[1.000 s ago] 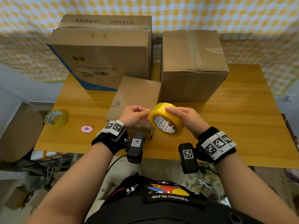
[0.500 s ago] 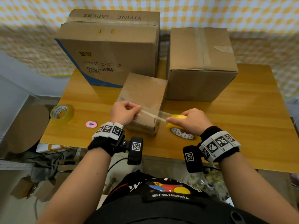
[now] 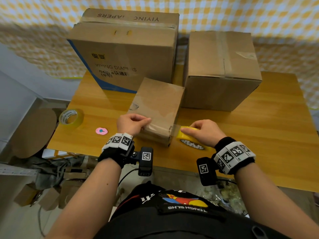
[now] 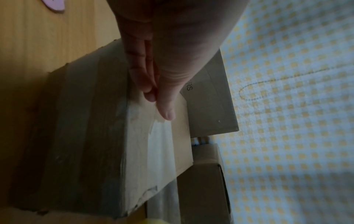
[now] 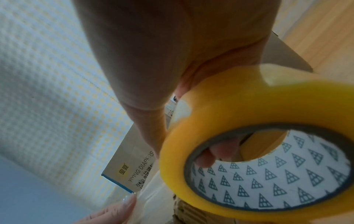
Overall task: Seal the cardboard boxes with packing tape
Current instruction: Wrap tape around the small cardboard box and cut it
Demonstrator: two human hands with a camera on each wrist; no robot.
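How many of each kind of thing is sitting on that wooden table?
Cardboard boxes: 3 (big printed box, plain box, small box)
Tape rolls: 2 (yellow roll, spare roll)
Pink disc: 1
Total: 6

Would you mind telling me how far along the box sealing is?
Done: the right rear box shows tape along its top seam. In hand: left hand pins the tape end on the small box; right hand pulls the yellow roll past its edge. Left: cutting and smoothing.
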